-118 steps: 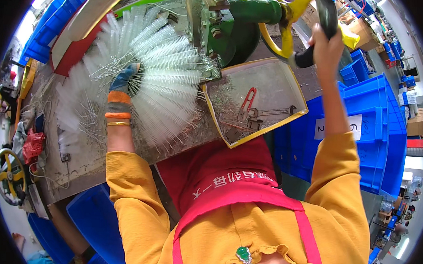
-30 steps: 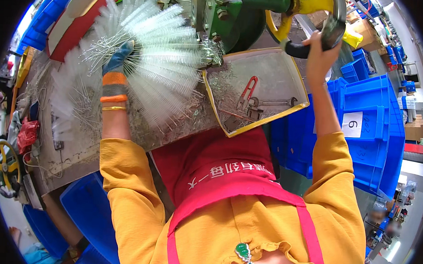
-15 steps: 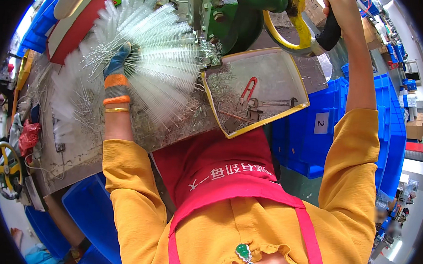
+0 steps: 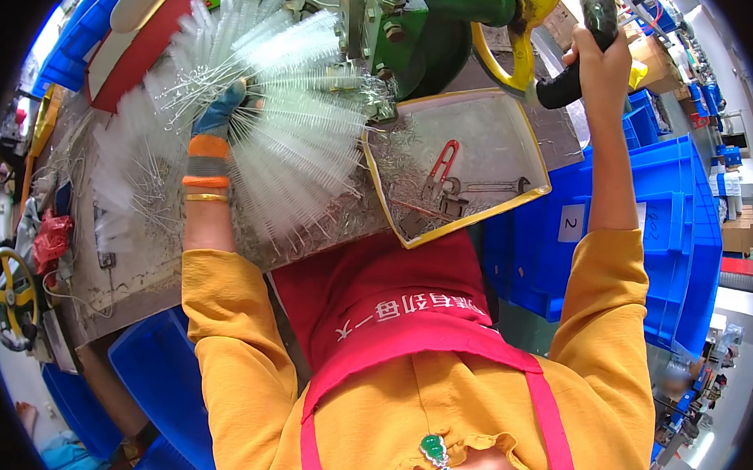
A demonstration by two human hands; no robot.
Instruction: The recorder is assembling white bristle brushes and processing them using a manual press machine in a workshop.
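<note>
My left hand [image 4: 219,114], in a blue glove with an orange and grey cuff, is closed around a fanned bunch of wire tube brushes [image 4: 301,137]. Their white bristles spread to the right, and twisted wire ends stick out left of the hand. One brush tip reaches the metal jaw [image 4: 377,99] of a green hand press [image 4: 425,37]. Bare, my right hand [image 4: 605,70] grips the black-covered handle [image 4: 600,15] of the press's yellow handwheel [image 4: 522,60].
A yellow-edged tray [image 4: 485,117] right of the brushes holds red-handled pliers [image 4: 440,166], a wrench [image 4: 494,187] and metal scraps. More white brushes [image 4: 125,166] lie at the left on the worktable [image 4: 149,266]. Blue bins [image 4: 631,248] stand at the right.
My right hand has come down and nearer along with the handle, which has turned. The left hand and its brushes have shifted slightly right.
</note>
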